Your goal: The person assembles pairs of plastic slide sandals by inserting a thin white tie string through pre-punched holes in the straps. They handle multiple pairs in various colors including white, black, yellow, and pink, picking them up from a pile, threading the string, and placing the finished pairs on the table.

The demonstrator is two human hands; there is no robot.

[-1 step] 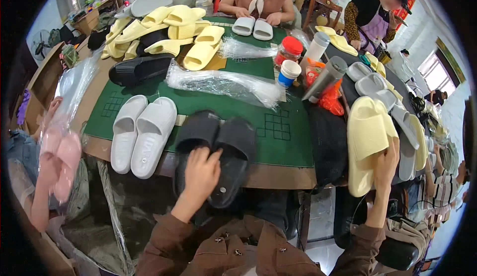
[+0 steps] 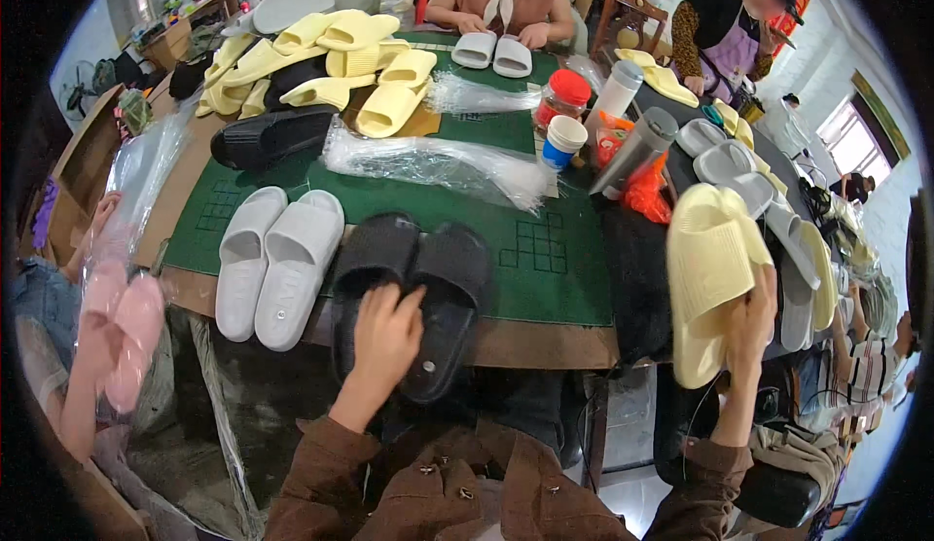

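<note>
Left hand (image 2: 387, 335) reaching forward, back uppermost; right hand (image 2: 751, 322) extended to the right. Raised lettering marks the grey slippers (image 2: 304, 249). Left fingers, bent, grasp the black slippers (image 2: 455, 267) at the near edge of the table (image 2: 545, 346); right fingers clasp the yellow slippers (image 2: 708, 273).

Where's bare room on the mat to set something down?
On the green mat, right of the near black slippers and nearer than the clear bags. A smaller patch lies left of the near grey slippers. Crowded: the yellow pile and around the tumblers.
</note>
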